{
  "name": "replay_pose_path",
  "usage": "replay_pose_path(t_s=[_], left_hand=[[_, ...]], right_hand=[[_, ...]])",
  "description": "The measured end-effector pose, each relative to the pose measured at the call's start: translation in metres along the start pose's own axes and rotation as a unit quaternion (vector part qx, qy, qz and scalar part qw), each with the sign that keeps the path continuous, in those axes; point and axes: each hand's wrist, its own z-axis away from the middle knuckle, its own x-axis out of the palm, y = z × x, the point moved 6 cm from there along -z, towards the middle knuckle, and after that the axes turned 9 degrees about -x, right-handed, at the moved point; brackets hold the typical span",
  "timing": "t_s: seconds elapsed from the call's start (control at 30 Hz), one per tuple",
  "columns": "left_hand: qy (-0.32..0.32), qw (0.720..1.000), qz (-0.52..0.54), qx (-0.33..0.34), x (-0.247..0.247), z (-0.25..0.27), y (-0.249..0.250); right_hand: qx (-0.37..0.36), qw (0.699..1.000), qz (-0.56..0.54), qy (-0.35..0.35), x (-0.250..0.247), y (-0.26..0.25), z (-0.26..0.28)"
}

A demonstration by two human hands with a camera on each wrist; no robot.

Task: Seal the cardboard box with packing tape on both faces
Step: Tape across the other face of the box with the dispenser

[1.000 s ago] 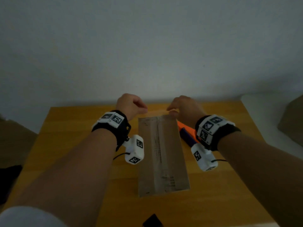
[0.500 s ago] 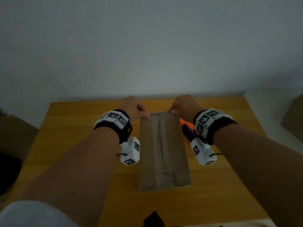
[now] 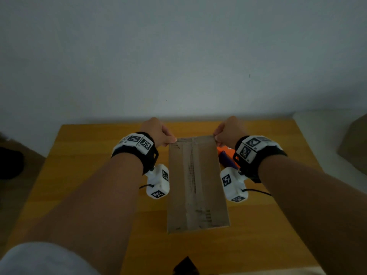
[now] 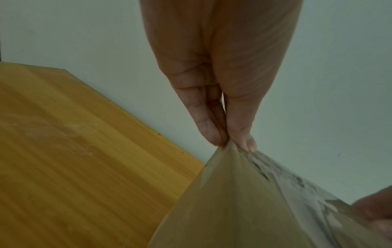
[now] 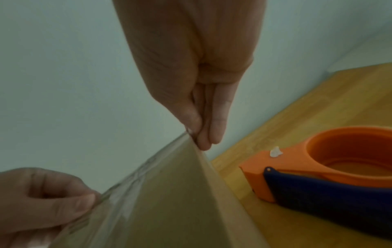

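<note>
Both hands have spread apart since a second ago, from close together at the box's far end out to its two far corners; the cardboard box (image 3: pixel 196 183) itself has shifted only a little; nearest the wearer a small dark shape (image 3: pixel 185 266) sits at the table's front edge, too dim to identify; beyond it the box, flattened as far as the dim head view shows, lies lengthwise down the middle of the wooden table (image 3: pixel 79 175), its near end towards the wearer and its far end between the hands, a strip of old tape (image 3: pixel 191 175) with torn patches running along its centre; the left hand (image 3: pixel 156 133) pinches the far left corner between thumb (image 4: pixel 241 127) and fingertips, the other fingers curled in behind; the right hand (image 3: pixel 228 132) pinches the far right corner in the same narrow grip, thumb against fingertips (image 5: pixel 203 142); the far end looks lifted off the table in the wrist views; just right of the box, below the right wrist, lies an orange tape dispenser (image 5: pixel 331 169) with a dark blue handle, untouched; past the table's back edge stands a plain pale wall (image 3: pixel 178 56)
</note>
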Motion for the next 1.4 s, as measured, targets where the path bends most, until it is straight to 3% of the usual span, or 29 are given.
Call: replay_pose_path(t_s=[0.17, 0.37, 0.5, 0.6, 0.8, 1.4], left_hand=[[0.003, 1.0, -0.002, -0.001, -0.001, 0.001, 0.001], [0.004, 1.0, -0.005, -0.01, -0.002, 0.001, 0.0], [0.017, 1.0, -0.012, -0.021, -0.002, 0.003, 0.0], [-0.007, 0.999, -0.021, -0.032, 0.004, 0.006, -0.002], [-0.037, 0.986, -0.162, -0.021, -0.002, 0.004, 0.015], [-0.151, 0.951, -0.238, 0.128, 0.06, 0.011, 0.09]], right_hand=[[0.069, 0.993, -0.064, -0.064, 0.006, 0.013, 0.004], [0.031, 0.995, 0.028, -0.095, 0.006, -0.008, 0.012], [0.04, 0.993, 0.031, -0.105, 0.007, -0.005, 0.012], [0.045, 0.992, 0.013, -0.114, 0.007, -0.006, 0.011], [0.054, 0.987, 0.007, -0.149, 0.007, -0.006, 0.015], [0.045, 0.979, -0.064, -0.191, 0.003, 0.022, 0.039]])
